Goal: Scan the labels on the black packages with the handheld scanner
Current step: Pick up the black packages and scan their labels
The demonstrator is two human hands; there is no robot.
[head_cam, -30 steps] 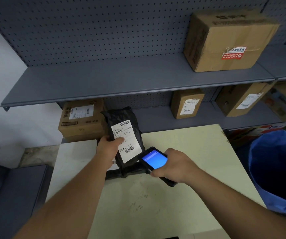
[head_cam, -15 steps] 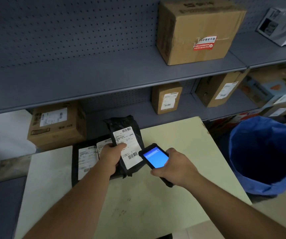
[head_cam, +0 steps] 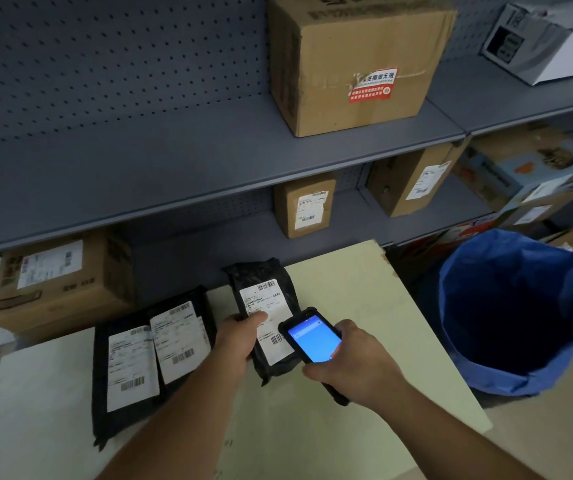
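Observation:
My left hand grips a black package by its left edge, thumb on the white barcode label, holding it tilted up over the table. My right hand holds the black handheld scanner, its blue screen lit, with its top end overlapping the label's lower right corner. Two more black packages lie flat on the table to the left: a nearer black package and a farther black package, both labels up and partly overlapping.
The pale yellow table stands against grey shelving with cardboard boxes on both levels. A blue-lined bin stands right of the table. A brown box sits behind the table's left corner.
The view has swung right and down, revealing the two flat packages. Both hands have stayed together, with the scanner held close to the held package's label.

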